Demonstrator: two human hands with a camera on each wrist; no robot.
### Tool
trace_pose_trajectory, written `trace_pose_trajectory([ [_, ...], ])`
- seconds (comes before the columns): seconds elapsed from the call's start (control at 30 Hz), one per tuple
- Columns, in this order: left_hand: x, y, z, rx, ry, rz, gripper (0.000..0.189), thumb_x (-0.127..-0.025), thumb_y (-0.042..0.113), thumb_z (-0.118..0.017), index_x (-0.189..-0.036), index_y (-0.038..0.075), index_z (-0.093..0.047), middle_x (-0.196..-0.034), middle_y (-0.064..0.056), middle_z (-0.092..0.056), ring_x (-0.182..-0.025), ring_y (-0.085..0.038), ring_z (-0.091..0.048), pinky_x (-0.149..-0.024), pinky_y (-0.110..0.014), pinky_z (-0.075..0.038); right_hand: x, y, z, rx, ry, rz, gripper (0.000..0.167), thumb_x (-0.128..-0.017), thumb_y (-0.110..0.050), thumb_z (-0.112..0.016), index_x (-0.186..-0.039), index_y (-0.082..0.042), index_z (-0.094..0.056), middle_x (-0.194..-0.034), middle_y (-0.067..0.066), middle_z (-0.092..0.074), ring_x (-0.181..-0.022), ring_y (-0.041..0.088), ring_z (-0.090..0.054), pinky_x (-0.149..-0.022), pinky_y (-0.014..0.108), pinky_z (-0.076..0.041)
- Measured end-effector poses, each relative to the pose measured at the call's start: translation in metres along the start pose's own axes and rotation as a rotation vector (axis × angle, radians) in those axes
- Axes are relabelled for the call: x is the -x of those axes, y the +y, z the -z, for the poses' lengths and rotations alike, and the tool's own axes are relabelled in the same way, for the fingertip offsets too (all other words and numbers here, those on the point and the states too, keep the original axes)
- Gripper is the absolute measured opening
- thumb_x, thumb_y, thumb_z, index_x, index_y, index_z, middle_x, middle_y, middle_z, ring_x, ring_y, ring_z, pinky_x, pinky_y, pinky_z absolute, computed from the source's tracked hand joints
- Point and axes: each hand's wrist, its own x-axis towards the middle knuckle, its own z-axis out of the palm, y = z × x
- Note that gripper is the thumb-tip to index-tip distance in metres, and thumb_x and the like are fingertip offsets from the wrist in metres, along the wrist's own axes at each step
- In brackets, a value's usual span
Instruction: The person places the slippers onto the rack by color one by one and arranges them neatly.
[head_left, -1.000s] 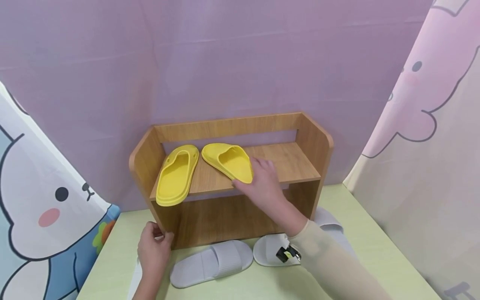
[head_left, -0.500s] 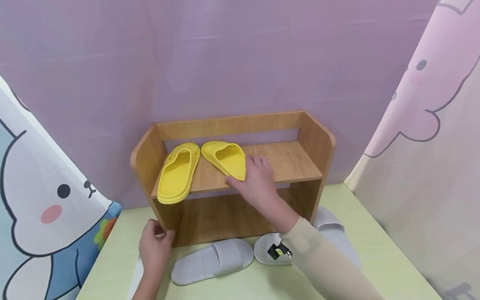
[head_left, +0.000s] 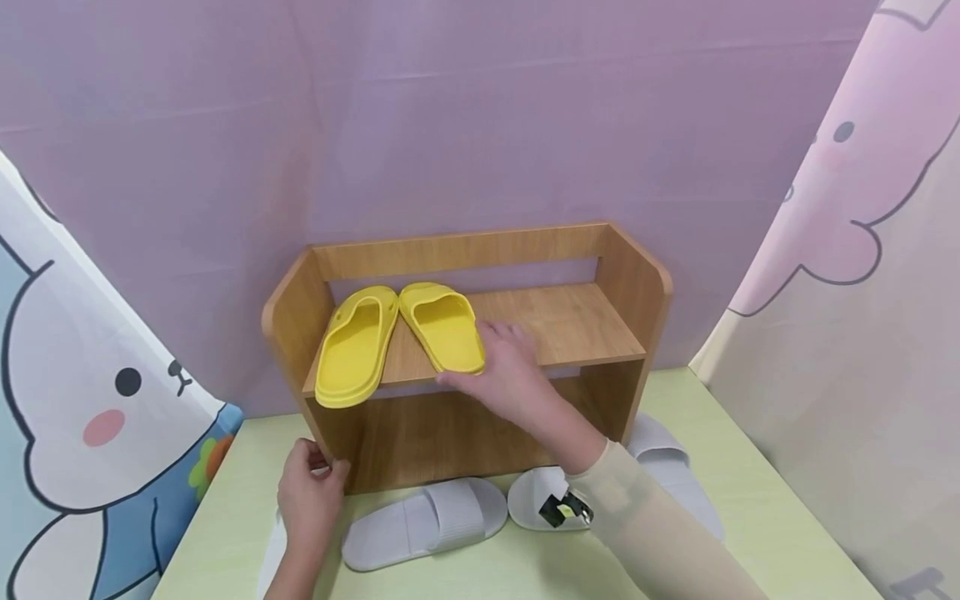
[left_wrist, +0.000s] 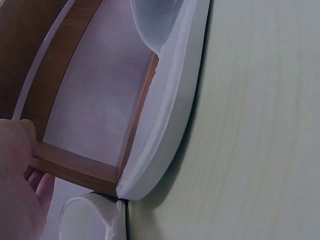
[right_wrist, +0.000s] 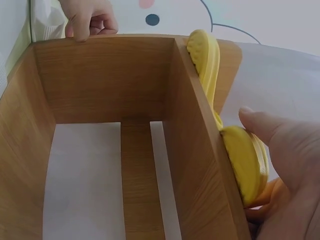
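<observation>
Two yellow slippers lie on the upper board of a small wooden shoe rack [head_left: 465,244]. The left yellow slipper [head_left: 349,354] points up and slightly right, its heel overhanging the board. Angled the other way, the right yellow slipper [head_left: 450,337] has its toe close against the first. My right hand [head_left: 510,375] holds this second slipper at the heel, thumb at the back end and fingers along its right side. In the right wrist view the thumb [right_wrist: 257,120] stands beside the heel. My left hand [head_left: 309,492] pinches the front edge of the rack's left side panel.
A grey slipper [head_left: 423,525] lies sideways in front of the rack on the pale green tabletop [head_left: 757,483]. Another grey slipper [head_left: 528,504] is partly covered by the right sleeve. More grey footwear [head_left: 667,467] lies at right. A purple cloth [head_left: 480,125] hangs behind.
My right hand has shifted left with the right yellow slipper, turning it straighter and nearer to the left one. My left hand keeps its place on the rack.
</observation>
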Motion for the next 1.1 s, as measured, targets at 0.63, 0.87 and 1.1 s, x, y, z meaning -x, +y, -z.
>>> trace_pose_trajectory([
  [0.63, 0.0, -0.001, -0.001, -0.008, 0.007, -0.01, 0.023, -0.089, 0.002, -0.078, -0.105, 0.007, -0.062, -0.104, -0.014, -0.075, -0.096, -0.034, -0.077, -0.075, -0.037, -0.057, 0.007, -0.012, -0.006, -0.013, -0.074, 0.092, 0.084, -0.086, -0.05, -0.095, -0.152, -0.01, -0.061, -0.146, 0.004, -0.064, -0.133, 0.025, -0.052, -0.115, 0.051, -0.038],
  [0.87, 0.0, 0.001, 0.0, -0.008, 0.0, 0.003, 0.022, -0.09, 0.003, -0.078, -0.105, 0.008, -0.062, -0.105, -0.014, -0.075, -0.096, -0.033, -0.077, -0.075, -0.035, -0.057, 0.008, -0.016, -0.018, 0.048, 0.003, 0.127, 0.082, -0.085, -0.053, -0.095, -0.147, -0.01, -0.063, -0.135, 0.004, -0.066, -0.125, 0.025, -0.053, -0.109, 0.047, -0.039],
  [1.1, -0.001, 0.003, 0.0, -0.007, -0.013, 0.014, 0.022, -0.091, 0.003, -0.077, -0.106, 0.007, -0.062, -0.107, -0.014, -0.074, -0.097, -0.033, -0.076, -0.076, -0.034, -0.058, 0.01, -0.022, -0.024, 0.069, 0.041, 0.134, 0.081, -0.084, -0.055, -0.095, -0.143, -0.01, -0.063, -0.132, 0.005, -0.066, -0.12, 0.026, -0.053, -0.105, 0.047, -0.039],
])
